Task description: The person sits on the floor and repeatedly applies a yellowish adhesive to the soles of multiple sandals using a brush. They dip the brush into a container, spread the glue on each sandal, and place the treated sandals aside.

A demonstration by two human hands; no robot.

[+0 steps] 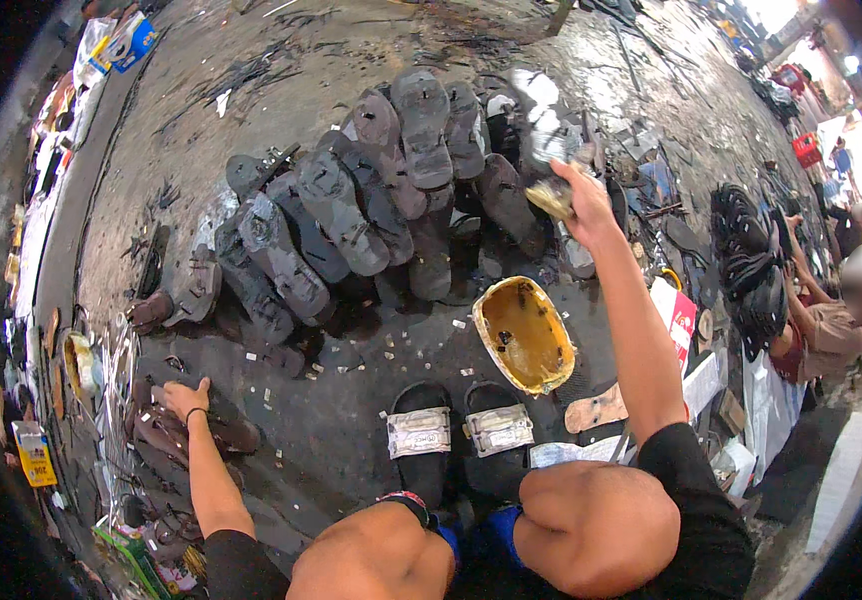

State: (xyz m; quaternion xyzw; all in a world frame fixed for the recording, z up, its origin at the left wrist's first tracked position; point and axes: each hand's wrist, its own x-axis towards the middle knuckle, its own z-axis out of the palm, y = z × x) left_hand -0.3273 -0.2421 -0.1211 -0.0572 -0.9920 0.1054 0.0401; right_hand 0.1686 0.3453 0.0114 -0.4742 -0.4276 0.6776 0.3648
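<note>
My right hand (588, 205) is closed around a yellowish, brush-like tool (551, 200). It is held over the right end of a row of dark sandal soles (341, 210), beside a sole with a shiny, pale surface (539, 105). The exact form of the tool is partly hidden by my fingers. At the left, my left hand (186, 398) reaches onto a heap of dark brown sandal soles (166, 425), thumb apart from the fingers. Between my feet and the row stands a yellow-rimmed tub (482, 320) with amber liquid in it.
Black slides (419, 430) are on my feet. To the right are a tan sole (596, 408), a red-and-white box (673, 310) and a pile of black straps (751, 270). A person (831, 330) works beyond them. Scraps litter the floor (281, 60).
</note>
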